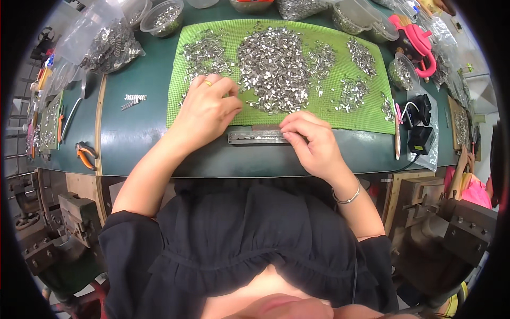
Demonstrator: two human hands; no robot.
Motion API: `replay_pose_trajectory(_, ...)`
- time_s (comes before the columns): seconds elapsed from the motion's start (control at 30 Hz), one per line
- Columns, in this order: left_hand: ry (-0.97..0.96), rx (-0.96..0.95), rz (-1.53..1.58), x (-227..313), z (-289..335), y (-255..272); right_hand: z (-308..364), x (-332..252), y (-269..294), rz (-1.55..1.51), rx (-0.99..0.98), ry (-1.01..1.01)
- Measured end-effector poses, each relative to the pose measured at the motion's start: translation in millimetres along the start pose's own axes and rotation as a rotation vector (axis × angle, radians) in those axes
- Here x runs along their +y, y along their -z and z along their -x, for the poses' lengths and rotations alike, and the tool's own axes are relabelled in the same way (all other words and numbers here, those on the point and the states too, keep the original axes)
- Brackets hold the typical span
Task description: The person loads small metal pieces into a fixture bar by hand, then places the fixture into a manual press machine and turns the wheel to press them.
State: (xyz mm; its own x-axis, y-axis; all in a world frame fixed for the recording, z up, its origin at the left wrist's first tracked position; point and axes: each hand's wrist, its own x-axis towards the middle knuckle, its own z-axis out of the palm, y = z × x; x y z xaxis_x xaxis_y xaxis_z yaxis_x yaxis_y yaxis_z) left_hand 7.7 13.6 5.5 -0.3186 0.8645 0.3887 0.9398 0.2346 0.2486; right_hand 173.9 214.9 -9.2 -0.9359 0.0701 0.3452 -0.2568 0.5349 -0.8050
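A green textured mat [212, 34] lies on the dark green table, bearing a large pile of small shiny metal pieces [273, 66] with smaller heaps around it. My left hand [210, 109] rests over the mat's near left part, fingers curled inward; what they may pinch is hidden. At the mat's near edge lies a narrow slotted metal bar [255, 138], like a small jig. My right hand [313, 141] has thumb and forefinger closed at the bar's right end. Any small piece between those fingertips is too small to make out.
Short linked metal strips [133, 100] and orange-handled pliers [85, 155] lie to the left. Tubs of parts [163, 20] and a filled clear bag [111, 48] stand behind. On the right are a pink-and-black jug [417, 45], black adapters [421, 139] and another person's arm [461, 173].
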Motion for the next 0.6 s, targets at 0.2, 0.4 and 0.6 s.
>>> replay_pose_trajectory(0.2, 0.019, -0.107, 0.122, -3.8, 0.7, 6.2, 0.5, 1.4, 0.1, 0.092, -0.067, 0.067)
replay_pose_trajectory(0.4, 0.054, -0.048, -0.028, 5.9, 15.8, -3.6, 13.3, 3.6, -7.9, 0.430, -0.072, 0.282)
replay_pose_trajectory(0.6, 0.102, -0.096, 0.064, 8.2, 12.7, 0.6, 15.2, -4.3, -0.1, 0.541, -0.058, 0.340)
